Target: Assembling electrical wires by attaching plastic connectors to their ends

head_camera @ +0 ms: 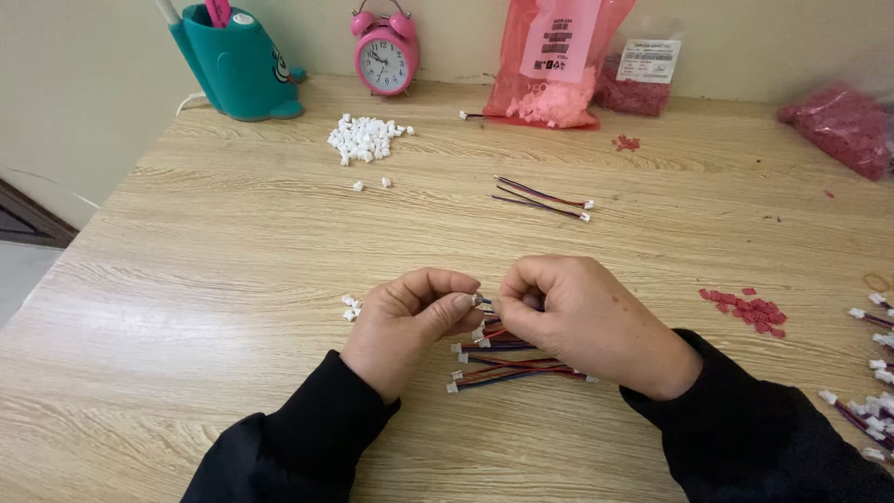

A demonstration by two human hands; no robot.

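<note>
1. The left hand (410, 321) is closed in a pinch, thumb and forefinger pressed on a small white connector housing (476, 300) held above the wooden table (233, 251).
2. The right hand (577, 317) is closed too, its fingertips gripping the end of a thin wire lead (488, 307) that meets the housing right between the two hands.
3. The step in hand looks like seating the wire end into the housing; whether it is fully in I cannot tell, as the fingers cover the joint.
4. Just under the hands lies a bundle of red-and-blue wire leads (512, 365) with white plugs on their ends, touching the table.
5. A few loose white housings (350, 308) sit just left of the left hand; a larger pile of white housings (363, 138) lies well apart, toward the far edge.
6. The next move seems to call for a straight, steady push with the housing held square, since the parts are tiny and easily skewed.
</note>
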